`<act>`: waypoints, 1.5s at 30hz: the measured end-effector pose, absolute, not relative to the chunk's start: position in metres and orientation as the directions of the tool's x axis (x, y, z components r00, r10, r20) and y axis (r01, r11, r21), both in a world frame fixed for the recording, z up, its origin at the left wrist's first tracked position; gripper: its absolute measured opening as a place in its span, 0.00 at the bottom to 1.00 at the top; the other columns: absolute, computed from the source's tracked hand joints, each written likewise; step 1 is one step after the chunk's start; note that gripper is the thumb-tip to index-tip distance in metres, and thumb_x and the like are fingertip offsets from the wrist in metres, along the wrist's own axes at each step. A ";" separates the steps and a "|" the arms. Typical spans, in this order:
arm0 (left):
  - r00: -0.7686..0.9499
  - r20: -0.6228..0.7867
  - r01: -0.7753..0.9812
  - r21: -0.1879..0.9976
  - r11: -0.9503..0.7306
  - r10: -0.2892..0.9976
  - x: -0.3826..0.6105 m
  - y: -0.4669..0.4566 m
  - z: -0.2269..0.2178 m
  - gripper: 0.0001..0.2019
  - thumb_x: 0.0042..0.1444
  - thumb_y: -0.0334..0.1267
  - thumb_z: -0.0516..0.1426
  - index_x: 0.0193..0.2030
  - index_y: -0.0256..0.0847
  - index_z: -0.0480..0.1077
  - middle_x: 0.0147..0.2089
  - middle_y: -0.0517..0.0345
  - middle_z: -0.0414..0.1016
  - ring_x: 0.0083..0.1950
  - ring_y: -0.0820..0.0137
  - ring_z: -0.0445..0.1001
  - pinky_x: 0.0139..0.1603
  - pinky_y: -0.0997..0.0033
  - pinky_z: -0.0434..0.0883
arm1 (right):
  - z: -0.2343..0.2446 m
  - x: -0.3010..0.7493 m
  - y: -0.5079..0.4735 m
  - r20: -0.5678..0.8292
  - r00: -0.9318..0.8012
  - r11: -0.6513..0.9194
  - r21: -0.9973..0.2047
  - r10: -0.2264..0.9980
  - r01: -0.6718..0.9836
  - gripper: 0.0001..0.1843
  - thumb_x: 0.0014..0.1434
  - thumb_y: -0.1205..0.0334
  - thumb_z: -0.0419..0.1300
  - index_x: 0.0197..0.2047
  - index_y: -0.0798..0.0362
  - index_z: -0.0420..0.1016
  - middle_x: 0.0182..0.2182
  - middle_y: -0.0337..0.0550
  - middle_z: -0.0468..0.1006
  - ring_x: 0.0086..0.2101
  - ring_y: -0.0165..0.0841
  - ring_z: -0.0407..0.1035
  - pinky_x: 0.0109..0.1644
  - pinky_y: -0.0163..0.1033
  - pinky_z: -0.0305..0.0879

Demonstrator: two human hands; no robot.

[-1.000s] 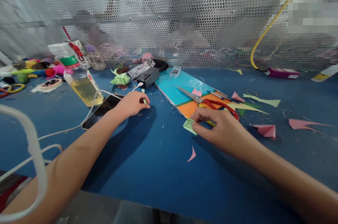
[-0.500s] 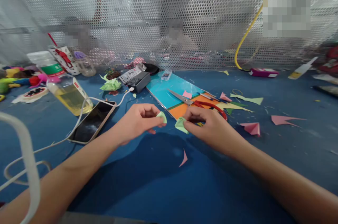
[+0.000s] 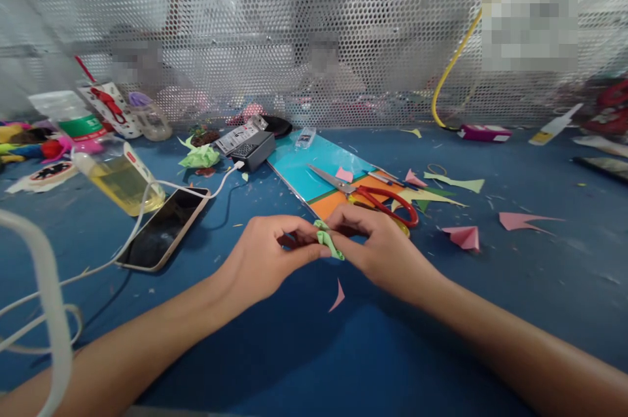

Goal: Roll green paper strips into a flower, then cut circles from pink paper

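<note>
Pale green folded paper (image 3: 330, 245) is pinched between both hands, above the blue tabletop. My left hand (image 3: 269, 253) is closed, its thumb and fingertips on the paper's left side. From the right, my right hand (image 3: 385, 248) closes on the same green paper, its fingertips meeting the left ones. Whether it is one piece or two pressed together is partly hidden by the fingers. Just below the hands lies a thin curved pink paper scrap (image 3: 337, 297). Red-handled scissors (image 3: 349, 188) rest open behind the right hand, on coloured paper sheets (image 3: 307, 171).
A phone (image 3: 164, 234) with a white cable (image 3: 142, 207) and a tilted bottle of yellow liquid (image 3: 115, 178) are on the left. Behind stands a dark grey box (image 3: 254, 151). Pink folded paper (image 3: 464, 237) and several scraps lie right. A perforated metal screen (image 3: 275, 24) closes the back.
My hands were apart, each pinching a small green paper piece. They have come together, so the green paper now sits between both sets of fingertips. The view has shifted slightly.
</note>
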State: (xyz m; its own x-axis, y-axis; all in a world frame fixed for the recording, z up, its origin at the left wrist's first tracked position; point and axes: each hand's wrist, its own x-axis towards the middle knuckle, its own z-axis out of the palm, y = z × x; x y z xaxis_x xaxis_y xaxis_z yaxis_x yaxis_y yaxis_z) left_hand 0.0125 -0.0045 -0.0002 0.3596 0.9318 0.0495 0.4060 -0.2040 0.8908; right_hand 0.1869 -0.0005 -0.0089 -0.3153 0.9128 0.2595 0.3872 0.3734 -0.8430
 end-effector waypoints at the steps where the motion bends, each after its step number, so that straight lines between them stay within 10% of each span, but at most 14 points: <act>1: 0.350 0.064 0.431 0.875 -0.221 0.935 0.012 -0.003 -0.001 0.07 0.50 0.41 0.63 0.30 0.39 0.75 0.30 0.61 0.77 0.32 0.73 0.72 0.34 0.76 0.68 | -0.009 0.187 0.000 0.262 -0.340 0.387 -0.841 0.903 0.378 0.07 0.54 0.68 0.56 0.25 0.53 0.68 0.23 0.34 0.71 0.26 0.28 0.66 0.31 0.32 0.62; 8: 0.307 0.251 0.515 0.767 -0.382 0.918 0.006 0.001 -0.004 0.05 0.49 0.38 0.61 0.27 0.39 0.73 0.38 0.56 0.75 0.35 0.72 0.73 0.30 0.77 0.70 | -0.009 0.193 0.003 0.276 -0.431 0.461 -0.783 0.859 0.417 0.07 0.59 0.67 0.55 0.30 0.52 0.72 0.27 0.35 0.75 0.30 0.28 0.69 0.34 0.31 0.63; 21: 0.391 0.163 0.419 0.845 -0.333 0.906 0.006 0.002 -0.005 0.04 0.49 0.31 0.59 0.33 0.39 0.70 0.31 0.61 0.77 0.33 0.75 0.75 0.33 0.78 0.72 | -0.006 0.202 0.003 0.379 -0.584 0.695 -0.446 0.717 0.564 0.10 0.59 0.68 0.53 0.35 0.51 0.75 0.33 0.40 0.81 0.34 0.33 0.73 0.39 0.36 0.64; 45: 0.337 0.223 0.524 0.763 -0.379 0.915 0.007 -0.003 -0.002 0.08 0.51 0.34 0.58 0.38 0.42 0.74 0.32 0.61 0.79 0.31 0.73 0.76 0.33 0.76 0.72 | -0.001 0.197 -0.003 0.242 -0.466 0.509 -0.600 0.851 0.617 0.07 0.59 0.63 0.54 0.32 0.50 0.73 0.29 0.36 0.79 0.30 0.30 0.72 0.33 0.33 0.63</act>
State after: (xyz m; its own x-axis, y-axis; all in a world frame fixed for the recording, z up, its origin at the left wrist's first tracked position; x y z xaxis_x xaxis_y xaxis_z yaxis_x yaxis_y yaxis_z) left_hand 0.0071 -0.0033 -0.0015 0.3372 0.9147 0.2227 0.5242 -0.3789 0.7627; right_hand 0.1969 -0.0034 -0.0010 -0.4664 0.8509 0.2417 0.6173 0.5088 -0.6001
